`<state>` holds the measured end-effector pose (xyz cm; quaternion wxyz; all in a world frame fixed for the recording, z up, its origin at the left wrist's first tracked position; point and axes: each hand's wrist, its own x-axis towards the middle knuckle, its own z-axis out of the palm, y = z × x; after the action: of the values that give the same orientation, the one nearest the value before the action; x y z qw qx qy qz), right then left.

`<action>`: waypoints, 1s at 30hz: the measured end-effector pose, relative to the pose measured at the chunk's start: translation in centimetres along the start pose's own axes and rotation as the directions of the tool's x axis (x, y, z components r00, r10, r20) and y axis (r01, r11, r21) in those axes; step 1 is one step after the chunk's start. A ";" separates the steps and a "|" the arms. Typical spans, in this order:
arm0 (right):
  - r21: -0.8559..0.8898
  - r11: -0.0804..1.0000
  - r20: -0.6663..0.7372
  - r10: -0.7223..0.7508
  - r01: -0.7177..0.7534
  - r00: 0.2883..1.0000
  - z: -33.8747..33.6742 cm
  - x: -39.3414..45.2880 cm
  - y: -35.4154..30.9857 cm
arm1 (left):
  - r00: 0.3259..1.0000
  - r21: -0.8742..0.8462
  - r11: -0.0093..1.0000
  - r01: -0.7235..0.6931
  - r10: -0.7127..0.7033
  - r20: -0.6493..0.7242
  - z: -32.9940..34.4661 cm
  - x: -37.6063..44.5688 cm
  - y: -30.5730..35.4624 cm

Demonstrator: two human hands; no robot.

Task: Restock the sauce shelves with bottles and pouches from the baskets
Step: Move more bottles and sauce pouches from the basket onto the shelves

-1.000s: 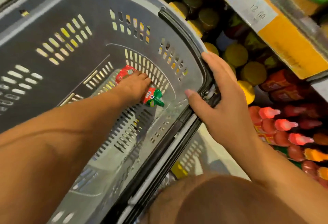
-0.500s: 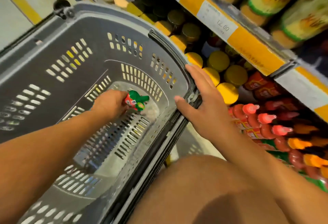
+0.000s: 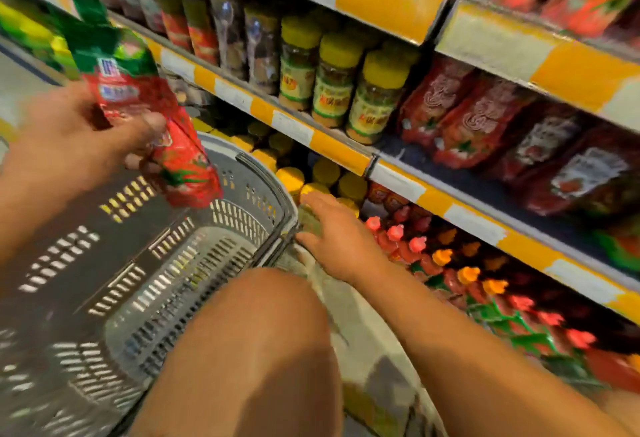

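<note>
My left hand [image 3: 79, 131] grips a red sauce pouch with a green cap [image 3: 138, 97] and holds it up above the grey plastic basket [image 3: 138, 263]. No other goods show inside the basket. My right hand [image 3: 332, 232] rests with spread fingers at the basket's right rim, beside the lower shelf. Red sauce pouches [image 3: 464, 121] stand on the middle shelf to the right, with a bare gap of dark shelf in front of them.
Yellow-lidded jars [image 3: 332, 79] fill the middle shelf left of the pouches. More yellow lids [image 3: 322, 176] and rows of red and orange squeeze bottles [image 3: 450, 263] sit on the lower shelf. My bare knee [image 3: 256, 339] is low in the centre.
My left hand took the pouch from the basket floor and lifted it up and left, out of the basket. The view tilted up toward the shelves. My right hand stayed at the rim.
</note>
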<state>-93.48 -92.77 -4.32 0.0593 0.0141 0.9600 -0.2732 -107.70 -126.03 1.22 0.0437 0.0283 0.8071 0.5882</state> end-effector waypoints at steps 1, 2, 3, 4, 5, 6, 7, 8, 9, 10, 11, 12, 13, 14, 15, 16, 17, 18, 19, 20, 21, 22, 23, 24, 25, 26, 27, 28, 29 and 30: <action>-0.027 0.999 -0.042 0.030 -0.032 0.999 -1.6 -1.4 0.7 | 0.997 -0.030 0.996 -0.080 0.081 0.015 3.7 -3.3 5.6; -0.057 0.996 -0.089 0.062 -0.067 0.994 -3.4 -2.7 1.6 | 0.990 -0.083 0.989 -0.121 0.126 0.059 6.7 -5.4 9.0; -0.091 0.990 -0.141 0.093 -0.107 0.986 -5.3 -3.9 2.6 | 0.982 -0.169 0.977 -0.128 0.149 0.116 9.1 -7.1 11.0; -0.123 0.981 -0.192 0.128 -0.153 0.973 -7.3 -5.2 3.6 | 0.975 -0.233 0.966 -0.113 0.153 0.162 11.3 -8.3 12.2; -0.138 0.968 -0.239 0.173 -0.210 0.956 -9.2 -6.5 4.6 | 0.970 -0.258 0.963 -0.084 0.138 0.198 13.4 -8.6 12.6; -0.138 0.953 -0.276 0.226 -0.271 0.934 -10.9 -7.8 5.6 | 0.971 -0.264 0.964 -0.036 0.097 0.220 16.0 -9.5 12.9; -0.130 0.937 -0.298 0.275 -0.324 0.914 -12.3 -8.9 6.5 | 0.968 -0.257 0.966 0.018 0.048 0.248 18.3 -9.9 13.0; -0.124 0.922 -0.304 0.317 -0.367 0.898 -13.3 -10.0 7.3 | 0.955 -0.260 0.962 0.083 -0.002 0.296 20.6 -10.6 13.4; -0.134 0.904 -0.297 0.353 -0.405 0.887 -14.0 -10.8 8.1 | 0.937 -0.250 0.958 0.139 -0.046 0.345 22.8 -11.0 13.5; -0.158 0.885 -0.281 0.385 -0.438 0.879 -14.2 -11.4 8.8 | 0.918 -0.234 0.950 0.205 -0.104 0.382 24.7 -11.3 13.9; -0.187 0.864 -0.259 0.415 -0.467 0.872 -14.1 -11.6 9.3 | 0.901 -0.214 0.943 0.254 -0.150 0.407 26.5 -11.1 14.1; -0.217 0.844 -0.244 0.440 -0.491 0.864 -13.8 -11.7 9.7 | 0.889 -0.200 0.938 0.284 -0.179 0.422 28.0 -10.8 14.5; -0.245 0.826 -0.241 0.456 -0.508 0.857 -13.3 -11.6 9.9 | 0.888 -0.190 0.938 0.291 -0.192 0.417 29.3 -10.4 14.9; -0.266 0.812 -0.249 0.463 -0.520 0.851 -12.7 -11.5 10.1 | 0.898 -0.185 0.940 0.286 -0.196 0.393 30.4 -10.0 15.3; -0.276 0.803 -0.261 0.467 -0.528 0.845 -12.0 -11.4 10.3 | 0.910 -0.188 0.943 0.275 -0.192 0.367 31.5 -9.4 15.6; -0.278 0.796 -0.275 0.470 -0.537 0.839 -11.3 -11.3 10.4 | 0.923 -0.192 0.946 0.260 -0.186 0.337 32.4 -8.8 15.9; -0.280 0.791 -0.286 0.472 -0.544 0.834 -10.8 -11.2 10.6 | 0.935 -0.193 0.951 0.241 -0.174 0.309 33.3 -8.2 16.1; -0.286 0.787 -0.290 0.473 -0.547 0.832 -10.5 -11.1 10.8 | 0.944 -0.195 0.956 0.221 -0.159 0.289 34.2 -7.7 16.2; -0.287 0.785 -0.290 0.475 -0.549 0.831 -10.4 -11.0 10.9 | 0.951 -0.199 0.960 0.199 -0.140 0.275 34.9 -7.2 16.3; -0.282 0.787 -0.291 0.475 -0.549 0.831 -10.5 -11.0 11.1 | 0.958 -0.207 0.962 0.178 -0.122 0.259 35.5 -6.7 16.3; -0.278 0.789 -0.292 0.474 -0.547 0.831 -10.6 -10.9 11.3 | 0.964 -0.218 0.964 0.154 -0.099 0.247 36.0 -6.3 16.4; -0.274 0.793 -0.294 0.470 -0.545 0.832 -10.6 -10.8 11.3 | 0.972 -0.222 0.967 0.121 -0.070 0.226 36.3 -5.8 16.5; -0.271 0.795 -0.297 0.467 -0.543 0.833 -10.7 -10.7 11.4 | 0.978 -0.220 0.972 0.081 -0.036 0.204 36.6 -5.2 16.6; -0.267 0.797 -0.299 0.466 -0.542 0.833 -10.7 -10.6 11.3 | 0.984 -0.215 0.976 0.037 0.002 0.178 36.8 -4.7 16.7; -0.260 0.800 -0.298 0.466 -0.540 0.833 -10.6 -10.5 11.3 | 0.988 -0.218 0.976 -0.001 0.036 0.153 36.9 -4.3 16.9; -0.250 0.805 -0.298 0.465 -0.538 0.834 -10.5 -10.5 11.4 | 0.989 -0.230 0.973 -0.026 0.058 0.134 37.2 -3.9 17.0; -0.242 0.810 -0.297 0.462 -0.534 0.836 -10.5 -10.5 11.5 | 0.990 -0.244 0.969 -0.042 0.073 0.120 37.5 -3.6 17.2; -0.237 0.816 -0.300 0.454 -0.527 0.839 -10.5 -10.5 11.6 | 0.990 -0.247 0.967 -0.057 0.087 0.111 37.8 -3.3 17.4; -0.238 0.821 -0.305 0.445 -0.519 0.842 -10.6 -10.6 11.7 | 0.988 -0.235 0.969 -0.074 0.102 0.112 38.2 -3.0 17.6; -0.240 0.824 -0.307 0.436 -0.513 0.846 -10.6 -10.6 11.9 | 0.985 -0.219 0.971 -0.091 0.120 0.123 38.5 -2.8 17.7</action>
<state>-83.33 -77.04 -0.28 0.0113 0.2772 0.9565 -0.0901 -100.97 -84.42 6.41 0.0699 0.1063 0.7319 0.6694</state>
